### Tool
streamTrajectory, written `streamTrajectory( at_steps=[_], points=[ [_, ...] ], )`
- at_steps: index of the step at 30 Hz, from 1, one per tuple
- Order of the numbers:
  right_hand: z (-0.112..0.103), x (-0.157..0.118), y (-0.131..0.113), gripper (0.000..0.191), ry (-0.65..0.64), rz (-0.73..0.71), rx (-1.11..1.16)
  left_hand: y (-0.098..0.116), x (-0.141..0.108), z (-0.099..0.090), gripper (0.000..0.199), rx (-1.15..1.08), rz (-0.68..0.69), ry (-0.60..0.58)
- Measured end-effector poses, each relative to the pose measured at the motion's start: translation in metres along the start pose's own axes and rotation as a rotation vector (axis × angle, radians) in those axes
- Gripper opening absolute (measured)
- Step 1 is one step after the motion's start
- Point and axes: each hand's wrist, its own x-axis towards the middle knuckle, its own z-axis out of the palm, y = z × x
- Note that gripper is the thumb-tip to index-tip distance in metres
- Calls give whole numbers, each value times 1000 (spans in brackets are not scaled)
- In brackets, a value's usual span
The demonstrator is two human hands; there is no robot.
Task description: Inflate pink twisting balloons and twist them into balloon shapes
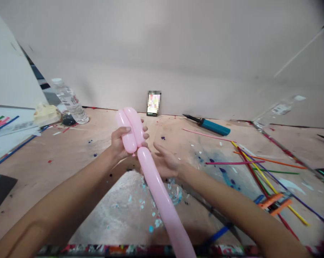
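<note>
A long pink modelling balloon (162, 193) runs from the middle of the table down past the front edge of the view. Its far end is folded into two side-by-side segments, with a pinched joint and a small knot below them. My left hand (121, 141) wraps round these folded segments, thumb on the near side and fingertips showing on the far side. My right hand (167, 159) is just right of the joint, fingers stretched out and apart; part of it is hidden behind the balloon, so I cannot tell whether it touches.
A phone (153, 104) leans against the back wall. To its right lies a teal balloon pump (214, 127). Several uninflated balloons (258, 168) and an orange-handled tool (276, 204) lie at the right. A water bottle (70, 102) stands at back left.
</note>
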Motion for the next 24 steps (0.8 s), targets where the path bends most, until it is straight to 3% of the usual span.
streamTrajectory(
  at_steps=[3,6,10,13,16,19,24],
  points=[
    [35,-23,10,65,-119,62,283,-7,-20,29,50,84,43,-15],
    [55,-43,18,60,-118,29,412,-20,-48,52,48,91,137,-16],
    [77,-73,34,49,4,37,298,-36,-90,71,44,68,205,-12],
    [96,-88,48,36,157,-100,129,-49,-113,77,45,56,215,5],
    [104,-91,53,47,222,-222,-2,-57,-113,80,43,37,229,23],
    [97,-88,47,38,282,-208,51,-55,-97,78,39,18,245,10],
    [71,-78,42,37,107,-81,296,-46,-69,61,37,31,181,-146]
  ],
)
